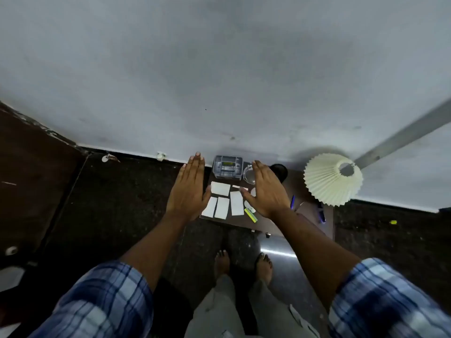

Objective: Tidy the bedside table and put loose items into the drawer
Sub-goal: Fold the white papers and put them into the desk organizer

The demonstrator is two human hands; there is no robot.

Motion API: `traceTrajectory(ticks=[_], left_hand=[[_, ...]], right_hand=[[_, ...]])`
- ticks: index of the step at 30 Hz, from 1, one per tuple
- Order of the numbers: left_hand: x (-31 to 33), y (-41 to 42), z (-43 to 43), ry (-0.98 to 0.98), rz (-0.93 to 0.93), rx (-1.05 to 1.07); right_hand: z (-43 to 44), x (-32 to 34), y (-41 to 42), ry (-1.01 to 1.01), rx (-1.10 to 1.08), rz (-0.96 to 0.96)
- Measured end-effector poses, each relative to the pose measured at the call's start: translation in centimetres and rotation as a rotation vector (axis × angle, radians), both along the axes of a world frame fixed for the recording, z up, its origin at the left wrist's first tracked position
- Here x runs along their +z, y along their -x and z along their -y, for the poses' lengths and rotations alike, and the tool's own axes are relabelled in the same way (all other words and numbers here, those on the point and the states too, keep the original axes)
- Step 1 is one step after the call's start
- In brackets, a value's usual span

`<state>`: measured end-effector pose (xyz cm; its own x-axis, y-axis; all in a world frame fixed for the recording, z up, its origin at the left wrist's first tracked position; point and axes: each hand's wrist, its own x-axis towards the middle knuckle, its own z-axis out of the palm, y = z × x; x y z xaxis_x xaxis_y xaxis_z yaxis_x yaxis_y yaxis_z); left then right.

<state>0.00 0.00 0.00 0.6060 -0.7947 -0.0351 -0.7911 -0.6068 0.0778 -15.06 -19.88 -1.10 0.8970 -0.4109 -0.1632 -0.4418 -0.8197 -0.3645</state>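
Plaid sleeves (97, 301) low in frame, bare feet (222, 263) on the floor. Left hand (189, 191) flat, fingers straight and together, holding nothing, over the left edge of the bedside table (307, 220). Right hand (267, 191) also flat and empty, over mid-table. Between them, white paper slips (220, 188) lie loose on top, with a green highlighter (251, 215) beside the right hand. Clear box (227, 167) at the wall. Blue pen (292, 202) near the pleated lamp (332, 179).
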Motion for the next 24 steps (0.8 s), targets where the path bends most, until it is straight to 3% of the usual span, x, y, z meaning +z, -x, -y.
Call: traceTrajectory(ticks=[15,24], left_hand=[[-15.1,-5.4,0.7,-0.081,-0.249,-0.071],[-24.4,-6.8,1.9,0.070,-0.520,0.114]], right_hand=[[-2.6,-13.8,-7.2,-0.129,0.029,-0.079],[-3.5,-22.0,-10.9,-0.211,-0.001,-0.180]])
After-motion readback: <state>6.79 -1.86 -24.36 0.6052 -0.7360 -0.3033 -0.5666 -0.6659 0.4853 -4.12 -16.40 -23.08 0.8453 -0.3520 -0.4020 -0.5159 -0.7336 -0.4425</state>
